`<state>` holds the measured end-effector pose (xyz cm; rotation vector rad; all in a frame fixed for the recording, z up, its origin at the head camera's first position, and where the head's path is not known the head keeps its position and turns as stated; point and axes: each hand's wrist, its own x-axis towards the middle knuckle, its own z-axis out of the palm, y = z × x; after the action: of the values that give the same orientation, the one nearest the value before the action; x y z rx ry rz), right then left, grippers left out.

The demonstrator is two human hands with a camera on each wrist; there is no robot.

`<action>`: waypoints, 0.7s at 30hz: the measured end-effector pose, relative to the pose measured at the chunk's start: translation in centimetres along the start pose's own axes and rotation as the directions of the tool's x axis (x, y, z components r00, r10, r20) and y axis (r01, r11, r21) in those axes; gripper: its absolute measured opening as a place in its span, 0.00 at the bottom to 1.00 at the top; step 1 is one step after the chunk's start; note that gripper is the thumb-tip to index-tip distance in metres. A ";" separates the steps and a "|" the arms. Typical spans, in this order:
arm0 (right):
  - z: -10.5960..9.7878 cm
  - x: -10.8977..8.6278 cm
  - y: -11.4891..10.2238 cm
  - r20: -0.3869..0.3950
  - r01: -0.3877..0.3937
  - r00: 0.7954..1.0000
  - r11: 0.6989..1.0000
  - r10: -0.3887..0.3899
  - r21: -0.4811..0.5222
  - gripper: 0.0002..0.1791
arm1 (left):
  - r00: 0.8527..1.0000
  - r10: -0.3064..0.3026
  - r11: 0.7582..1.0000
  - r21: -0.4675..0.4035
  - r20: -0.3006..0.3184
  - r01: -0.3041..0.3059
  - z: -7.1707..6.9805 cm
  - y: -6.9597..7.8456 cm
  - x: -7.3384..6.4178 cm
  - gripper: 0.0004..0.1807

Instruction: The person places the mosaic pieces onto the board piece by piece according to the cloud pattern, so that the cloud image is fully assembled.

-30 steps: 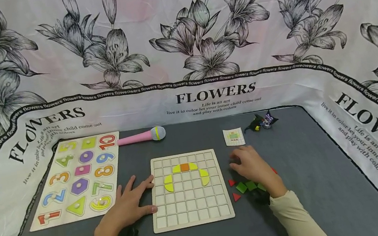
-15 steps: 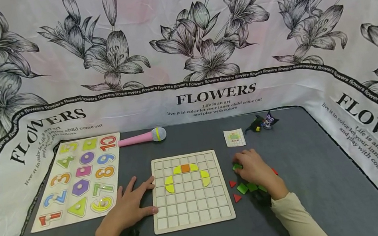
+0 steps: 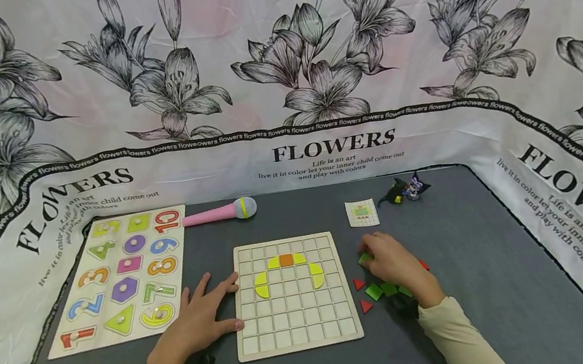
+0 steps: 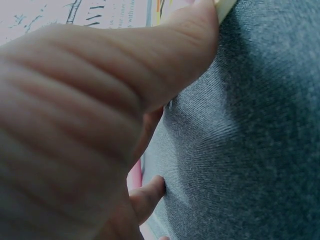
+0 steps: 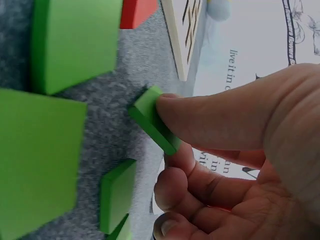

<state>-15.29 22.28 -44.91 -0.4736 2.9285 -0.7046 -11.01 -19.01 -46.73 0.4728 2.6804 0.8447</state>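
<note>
My right hand (image 3: 395, 262) pinches a green square tile (image 5: 150, 120) between thumb and fingers, close over the grey cloth right of the board. In the head view much of that tile hides behind the fingers. Several more green tiles (image 3: 374, 291) and red triangles (image 3: 365, 306) lie below this hand. With fingers spread, my left hand (image 3: 193, 320) touches the left edge of a wooden grid board (image 3: 296, 317) with thumb and fingertips. Yellow quarter-round pieces (image 3: 261, 285) and one orange square (image 3: 286, 260) sit in the board's upper cells, forming an arch.
A small pattern card (image 3: 362, 213) lies beyond the right hand, beside a small dark toy figure (image 3: 410, 188). To the left is a number and shape puzzle board (image 3: 115, 281), with a pink toy microphone (image 3: 217, 213) at its top corner. Flower-printed cloth (image 3: 333, 157) hangs behind.
A green tile now shows between the right thumb and fingers, where one second ago none was visible. The left hand and the board stay put.
</note>
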 end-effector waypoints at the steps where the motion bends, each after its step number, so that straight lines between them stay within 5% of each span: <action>1: 0.0 0.0 0.0 -0.007 0.013 1.000 1.000 -0.013 0.010 0.06 | 1.000 -0.004 1.000 0.001 0.000 0.004 0.0 0.0 0.0 0.52; 21: 0.6 1.7 -2.9 -0.022 0.138 0.990 0.968 -0.136 0.211 0.05 | 1.000 0.007 1.000 -0.009 0.008 -0.007 -0.2 -0.2 0.0 0.51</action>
<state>-16.02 18.97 -44.17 -0.6554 2.8031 -1.0249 -11.15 -19.24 -46.73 0.4826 2.6677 0.8548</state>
